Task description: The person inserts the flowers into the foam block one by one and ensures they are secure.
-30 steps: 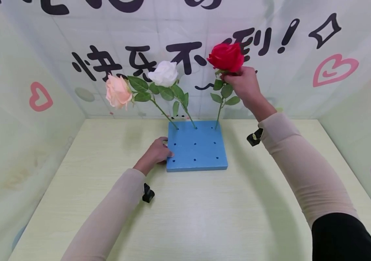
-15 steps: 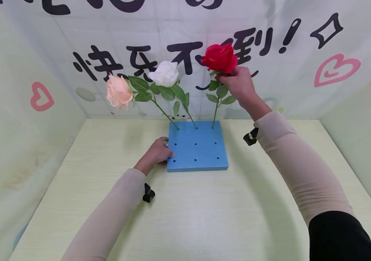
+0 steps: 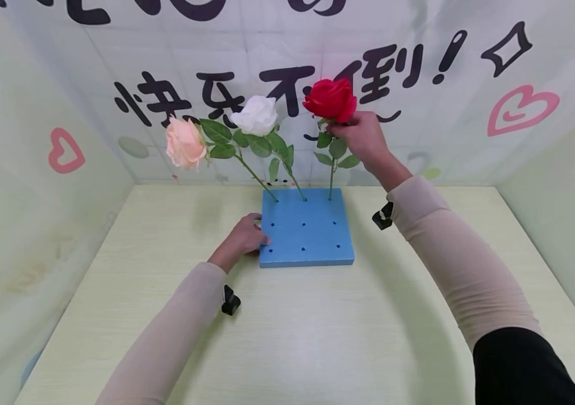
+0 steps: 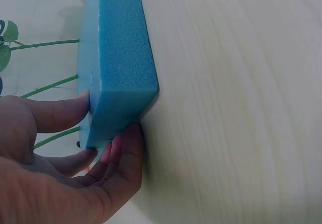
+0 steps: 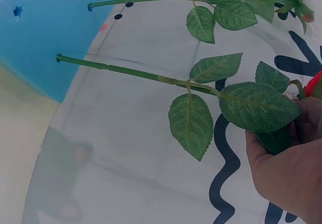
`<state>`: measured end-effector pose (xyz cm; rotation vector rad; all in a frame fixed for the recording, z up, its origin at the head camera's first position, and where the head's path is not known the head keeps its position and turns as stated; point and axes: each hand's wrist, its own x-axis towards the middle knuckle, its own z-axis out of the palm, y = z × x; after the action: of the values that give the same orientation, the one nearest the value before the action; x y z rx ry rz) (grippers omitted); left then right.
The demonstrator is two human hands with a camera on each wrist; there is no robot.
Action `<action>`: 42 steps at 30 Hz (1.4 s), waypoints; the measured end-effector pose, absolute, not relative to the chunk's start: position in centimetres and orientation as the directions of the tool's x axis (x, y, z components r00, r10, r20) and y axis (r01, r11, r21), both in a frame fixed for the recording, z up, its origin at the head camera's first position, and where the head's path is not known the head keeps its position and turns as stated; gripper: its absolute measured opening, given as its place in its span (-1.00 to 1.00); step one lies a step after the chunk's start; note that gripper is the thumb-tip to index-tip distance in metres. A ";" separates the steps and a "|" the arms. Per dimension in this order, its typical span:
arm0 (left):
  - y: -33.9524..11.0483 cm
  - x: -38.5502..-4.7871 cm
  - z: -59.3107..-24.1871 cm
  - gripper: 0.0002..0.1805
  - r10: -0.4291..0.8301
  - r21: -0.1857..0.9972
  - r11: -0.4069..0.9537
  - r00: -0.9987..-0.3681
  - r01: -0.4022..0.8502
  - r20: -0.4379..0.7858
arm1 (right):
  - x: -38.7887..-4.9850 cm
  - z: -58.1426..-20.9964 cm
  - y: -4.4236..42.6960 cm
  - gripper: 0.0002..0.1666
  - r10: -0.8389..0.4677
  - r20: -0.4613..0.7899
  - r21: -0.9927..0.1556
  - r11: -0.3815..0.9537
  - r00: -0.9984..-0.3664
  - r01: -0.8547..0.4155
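A blue foam board [image 3: 307, 236] with rows of small holes lies on the table. My left hand [image 3: 245, 235] grips its left side; in the left wrist view the thumb [image 4: 65, 114] lies on the top face and the fingers bend against the side. My right hand [image 3: 363, 138] pinches the red rose [image 3: 330, 100] just beneath its bloom. The right wrist view has the red rose's stem [image 5: 126, 71] standing in a corner hole of the board. A white rose [image 3: 255, 115] and a peach rose [image 3: 185, 142] stand in the other back-row holes, both leaning left.
Behind the board rises a white backdrop [image 3: 166, 50] with black lettering and a pink heart. Printed side panels [image 3: 14, 236] flank the pale wooden table [image 3: 307, 337]. A small black device [image 3: 230, 301] hangs at each wrist.
My right hand and the red rose's bloom have shifted left and slightly down. The stem's foot has moved from beside the back right hole into it. My left hand stays put.
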<state>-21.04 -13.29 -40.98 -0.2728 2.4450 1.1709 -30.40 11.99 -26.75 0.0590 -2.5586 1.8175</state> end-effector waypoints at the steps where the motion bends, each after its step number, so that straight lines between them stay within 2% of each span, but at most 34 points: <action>1: -13.3 -21.0 -41.0 -0.22 0.002 0.697 0.628 -0.895 -0.346 -0.446 | -30.4 -26.8 11.9 -0.65 -0.030 0.026 -0.942 0.335 -0.999 -0.034; 21: -13.2 -21.0 -41.0 -0.23 0.000 0.703 0.618 -0.894 -0.352 -0.448 | -30.8 -28.1 11.6 -0.62 -0.066 0.035 -0.911 0.409 -0.997 -0.059; 28: -13.2 -20.9 -41.0 -0.22 -0.001 0.698 0.622 -0.892 -0.354 -0.452 | -31.0 -28.6 11.4 -0.64 -0.081 0.051 -0.917 0.391 -0.995 -0.079; 42: -13.3 -21.0 -41.1 -0.22 0.001 0.698 0.628 -0.897 -0.344 -0.442 | -30.9 -28.7 10.5 -0.78 -0.154 0.166 -0.873 0.437 -0.974 -0.218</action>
<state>-20.99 -13.26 -41.07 -0.2720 2.4494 1.1717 -30.85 10.45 -28.66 0.3383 -2.6106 1.6000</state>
